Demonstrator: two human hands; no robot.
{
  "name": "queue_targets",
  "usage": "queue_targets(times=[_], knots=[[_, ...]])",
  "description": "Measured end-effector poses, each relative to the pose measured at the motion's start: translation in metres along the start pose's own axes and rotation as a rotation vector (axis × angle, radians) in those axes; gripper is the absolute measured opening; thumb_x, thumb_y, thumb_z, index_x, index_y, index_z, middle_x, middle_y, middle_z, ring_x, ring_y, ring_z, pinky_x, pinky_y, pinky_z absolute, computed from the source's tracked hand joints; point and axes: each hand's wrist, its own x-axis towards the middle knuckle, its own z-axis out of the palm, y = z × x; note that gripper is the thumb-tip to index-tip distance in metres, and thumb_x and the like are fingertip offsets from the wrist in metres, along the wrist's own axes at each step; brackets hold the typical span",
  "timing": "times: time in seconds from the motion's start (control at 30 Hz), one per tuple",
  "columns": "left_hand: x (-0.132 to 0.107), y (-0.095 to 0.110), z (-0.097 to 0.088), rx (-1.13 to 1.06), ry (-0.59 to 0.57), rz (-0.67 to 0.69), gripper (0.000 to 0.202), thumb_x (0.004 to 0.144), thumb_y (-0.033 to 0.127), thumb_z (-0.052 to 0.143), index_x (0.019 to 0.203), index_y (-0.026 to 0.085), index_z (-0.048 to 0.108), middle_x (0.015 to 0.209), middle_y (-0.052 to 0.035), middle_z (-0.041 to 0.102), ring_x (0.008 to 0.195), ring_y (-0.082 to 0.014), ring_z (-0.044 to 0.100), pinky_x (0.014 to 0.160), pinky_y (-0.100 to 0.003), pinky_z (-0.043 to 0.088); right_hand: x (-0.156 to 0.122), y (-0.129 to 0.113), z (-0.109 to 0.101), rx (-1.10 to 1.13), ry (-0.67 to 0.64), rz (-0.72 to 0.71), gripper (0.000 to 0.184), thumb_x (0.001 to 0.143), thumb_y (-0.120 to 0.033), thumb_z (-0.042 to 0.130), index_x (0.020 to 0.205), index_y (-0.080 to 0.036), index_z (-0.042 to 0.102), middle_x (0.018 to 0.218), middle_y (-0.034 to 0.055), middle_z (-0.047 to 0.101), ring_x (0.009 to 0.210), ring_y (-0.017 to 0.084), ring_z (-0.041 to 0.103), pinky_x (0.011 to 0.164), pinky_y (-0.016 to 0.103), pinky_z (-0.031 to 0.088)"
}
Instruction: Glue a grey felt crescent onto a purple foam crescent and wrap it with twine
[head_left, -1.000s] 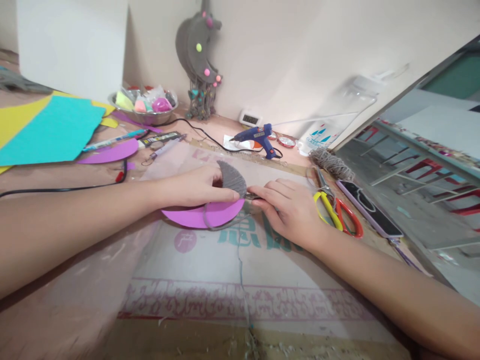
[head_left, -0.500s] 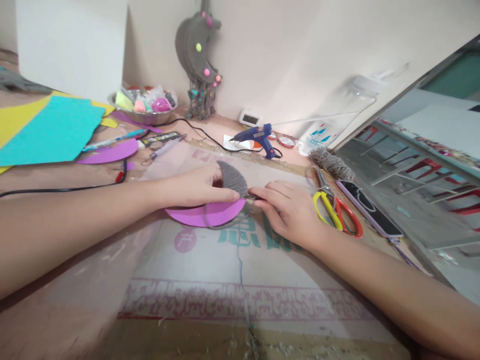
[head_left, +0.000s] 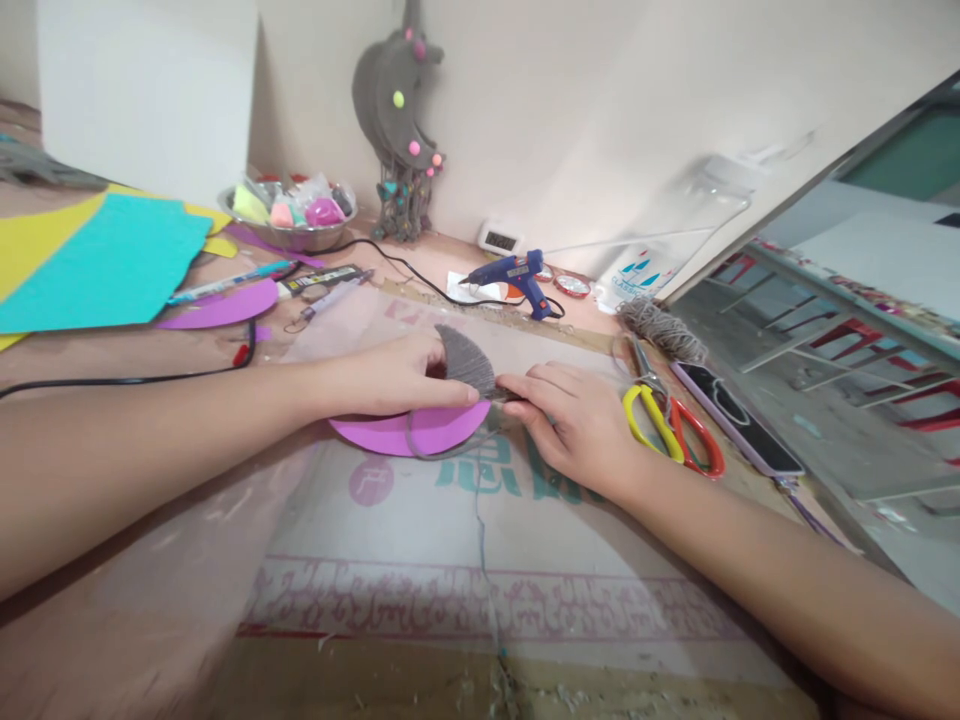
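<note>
A purple crescent cutout [head_left: 442,430], partly wound with grey yarn [head_left: 468,358], lies low over the work surface between both hands. My left hand [head_left: 397,375] is closed on it from the left, thumb pressed along the border of the wound part and the bare purple. From the right, the thumb and fingertips of my right hand [head_left: 574,415] pinch the wrapped end; exactly what lies between them is partly hidden. A loose loop of the yarn curves across the purple part and below it.
Yellow-and-orange-handled scissors [head_left: 675,430], a phone [head_left: 739,415] and a yarn bundle [head_left: 660,328] lie to the right. Behind are a blue glue gun [head_left: 514,275], a small clock [head_left: 499,238] and a bowl [head_left: 300,237]. Teal foam sheet [head_left: 105,265] lies left; a grey moon decoration [head_left: 390,95] hangs behind.
Almost nothing differs. My left thumb sits very slightly lower on the crescent, and the view has shifted a little; both hands keep their hold.
</note>
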Motion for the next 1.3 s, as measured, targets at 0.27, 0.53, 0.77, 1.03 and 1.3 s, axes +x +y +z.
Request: queue_targets(times=[0.27,0.53,0.77,1.03,1.3], knots=[[0.001,0.001,0.001,-0.013,-0.017,0.026,0.029,0.08,0.035,0.051,0.092,0.014,0.066,0.089,-0.0006,0.069,0.076,-0.0141,0.06,0.067,-0.023,0.044,0.003,0.001,0.003,0.015,0.015,-0.02,0.024,0.091,-0.024,0.045,0.103,-0.01,0.061,0.079,0.0079,0.063,0.071,0.017,0.054,0.064,0.029,0.043],[0.002,-0.001,0.001,-0.013,-0.002,0.056,0.026,0.08,0.031,0.051,0.093,0.014,0.067,0.091,-0.0009,0.069,0.079,-0.0149,0.061,0.071,-0.024,0.045,-0.001,0.0,0.0,0.12,0.022,0.1,0.027,0.091,-0.026,0.045,0.109,-0.012,0.059,0.08,0.0071,0.062,0.072,0.016,0.055,0.066,0.029,0.043],[0.003,-0.001,0.001,-0.016,-0.006,0.072,0.028,0.081,0.035,0.052,0.094,0.016,0.067,0.094,-0.0019,0.07,0.083,-0.0161,0.062,0.072,-0.024,0.045,0.007,-0.01,0.001,0.596,-0.024,0.585,0.026,0.082,-0.041,0.058,0.091,-0.017,0.06,0.06,-0.0037,0.048,0.053,0.01,0.043,0.051,0.023,0.036],[0.004,-0.006,0.004,-0.034,-0.015,0.102,0.034,0.083,0.042,0.051,0.098,0.016,0.067,0.095,-0.0026,0.07,0.085,-0.0163,0.062,0.074,-0.025,0.045,0.016,-0.012,0.003,0.911,-0.13,0.695,0.027,0.079,-0.04,0.058,0.067,-0.017,0.053,0.059,-0.0046,0.041,0.055,0.008,0.036,0.052,0.022,0.03],[0.003,-0.002,0.003,-0.05,0.007,0.13,0.029,0.084,0.039,0.052,0.096,0.019,0.069,0.092,-0.0008,0.07,0.08,-0.0141,0.061,0.071,-0.023,0.044,0.013,-0.014,0.001,0.989,-0.145,0.693,0.024,0.081,-0.039,0.055,0.07,-0.018,0.051,0.058,-0.0058,0.038,0.051,0.007,0.033,0.049,0.022,0.028]])
